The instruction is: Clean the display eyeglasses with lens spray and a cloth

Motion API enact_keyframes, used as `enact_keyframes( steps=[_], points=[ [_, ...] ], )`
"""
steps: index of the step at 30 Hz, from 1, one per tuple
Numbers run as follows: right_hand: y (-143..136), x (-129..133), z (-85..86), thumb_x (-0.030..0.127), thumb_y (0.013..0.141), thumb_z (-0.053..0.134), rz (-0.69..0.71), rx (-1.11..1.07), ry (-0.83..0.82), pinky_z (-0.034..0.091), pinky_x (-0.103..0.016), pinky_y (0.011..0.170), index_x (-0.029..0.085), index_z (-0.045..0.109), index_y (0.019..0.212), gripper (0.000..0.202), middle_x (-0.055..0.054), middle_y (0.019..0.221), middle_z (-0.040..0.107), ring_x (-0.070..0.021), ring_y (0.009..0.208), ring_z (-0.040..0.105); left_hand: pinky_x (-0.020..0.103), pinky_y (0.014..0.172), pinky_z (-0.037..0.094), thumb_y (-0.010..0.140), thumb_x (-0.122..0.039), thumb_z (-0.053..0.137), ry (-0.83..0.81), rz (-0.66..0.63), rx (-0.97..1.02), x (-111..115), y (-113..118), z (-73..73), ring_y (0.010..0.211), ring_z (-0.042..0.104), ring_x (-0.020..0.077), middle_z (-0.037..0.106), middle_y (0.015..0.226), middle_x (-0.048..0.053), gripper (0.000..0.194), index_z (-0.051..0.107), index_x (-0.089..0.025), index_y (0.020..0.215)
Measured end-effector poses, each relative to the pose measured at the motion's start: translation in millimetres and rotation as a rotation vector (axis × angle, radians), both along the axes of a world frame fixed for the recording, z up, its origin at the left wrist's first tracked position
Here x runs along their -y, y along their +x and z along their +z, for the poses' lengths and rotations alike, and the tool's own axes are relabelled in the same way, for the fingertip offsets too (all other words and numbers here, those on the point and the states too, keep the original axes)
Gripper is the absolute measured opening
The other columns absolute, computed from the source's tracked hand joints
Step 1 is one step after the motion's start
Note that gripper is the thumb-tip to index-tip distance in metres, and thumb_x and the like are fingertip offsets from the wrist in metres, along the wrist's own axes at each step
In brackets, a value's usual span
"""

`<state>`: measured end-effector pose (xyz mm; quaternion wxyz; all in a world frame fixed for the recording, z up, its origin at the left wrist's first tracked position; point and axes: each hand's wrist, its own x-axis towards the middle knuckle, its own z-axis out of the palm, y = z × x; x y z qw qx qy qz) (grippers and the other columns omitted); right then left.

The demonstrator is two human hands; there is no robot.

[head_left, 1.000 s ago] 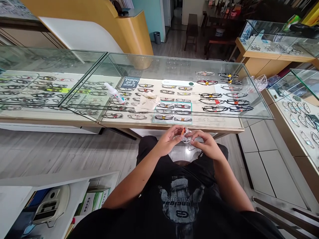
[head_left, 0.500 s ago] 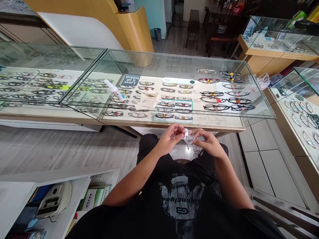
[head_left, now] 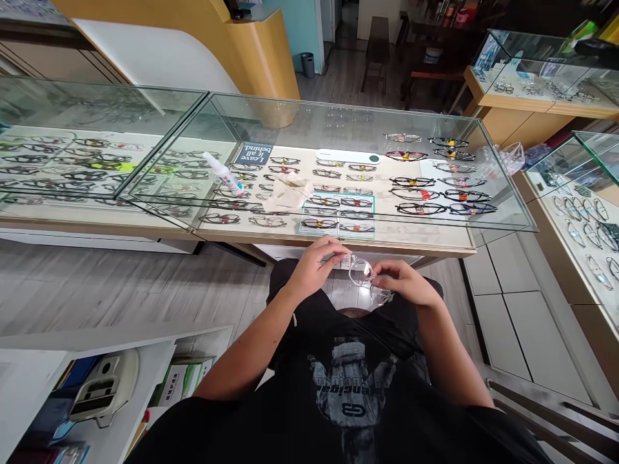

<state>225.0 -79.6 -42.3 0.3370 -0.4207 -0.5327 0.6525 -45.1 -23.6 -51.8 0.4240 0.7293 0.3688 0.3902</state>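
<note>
pinching a pair of clear-framed glasses (head_left: pixel 361 272) in mid-air above the lap, just on the near side of the glass-topped surface (head_left: pixel 416 241). held right between the 2 grips btw. closed, thumb to fingertips, on the upper end beside a small pale tag (head_left: pixel 345 261) with the left grip (head_left: pixel 314 267). closed on the frame near its middle with the right grip (head_left: pixel 402 282). showing 1 round lens between the grips, the other partly below the right fingers. lying farther off on the surface: a white bottle (head_left: pixel 224 174) and crumpled pale cloth (head_left: pixel 286 194).
</note>
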Motion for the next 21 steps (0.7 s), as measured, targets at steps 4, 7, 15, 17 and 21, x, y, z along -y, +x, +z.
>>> enact_keyframes(
  steps=[4, 7, 15, 17, 21],
  points=[
    [-7, 0, -12.6, 0.044, 0.089, 0.085, 0.068, -0.221, -0.192, 0.056, -0.032, 0.077, 0.019, 0.083, 0.093, 0.025, -0.007, 0.094, 0.083, -0.0209, 0.083, 0.072, 0.04, 0.096, 0.054, 0.106, -0.044, 0.065, -0.011, -0.01, 0.004, 0, 1, -0.2, 0.105, 0.069, 0.0252, 0.074, 0.111, 0.01, 0.025, 0.084, -0.03, 0.112],
    [-16, 0, -22.4, 0.055, 0.089, 0.084, 0.151, -0.36, -0.303, 0.058, -0.035, 0.075, 0.017, 0.083, 0.097, 0.039, -0.011, 0.092, 0.084, -0.0226, 0.079, 0.074, 0.04, 0.098, 0.055, 0.106, -0.044, 0.064, -0.014, -0.009, 0.004, 0, 1, 0.1, 0.106, 0.07, 0.0257, 0.076, 0.112, 0.01, 0.026, 0.084, -0.03, 0.113],
    [-35, 8, -33.3, 0.056, 0.08, 0.093, 0.07, -0.59, -0.446, 0.058, -0.041, 0.091, 0.022, 0.069, 0.083, 0.042, -0.003, 0.074, 0.072, -0.0219, 0.078, 0.071, 0.044, 0.11, 0.053, 0.102, -0.037, 0.065, 0.06, 0.045, -0.051, -4, -23, 8.6, 0.12, 0.069, 0.0281, 0.075, 0.122, 0.01, 0.022, 0.081, -0.029, 0.115],
    [-33, 12, -32.2, 0.054, 0.081, 0.092, 0.023, -0.595, -0.449, 0.057, -0.041, 0.092, 0.022, 0.067, 0.078, 0.041, -0.003, 0.075, 0.071, -0.0218, 0.079, 0.069, 0.042, 0.104, 0.055, 0.099, -0.034, 0.067, 0.139, 0.273, -0.005, -18, -43, 12.8, 0.113, 0.068, 0.0271, 0.074, 0.115, 0.009, 0.016, 0.079, -0.026, 0.105],
    [-19, 23, -31.4, 0.053, 0.08, 0.091, -0.078, -0.535, -0.431, 0.056, -0.045, 0.095, 0.024, 0.066, 0.072, 0.039, -0.003, 0.07, 0.067, -0.0237, 0.078, 0.066, 0.036, 0.099, 0.055, 0.094, -0.019, 0.067, 0.289, 0.913, 0.155, -78, -98, 19.7, 0.105, 0.066, 0.0212, 0.069, 0.116, 0.008, 0.015, 0.066, -0.022, 0.109]
  ],
)
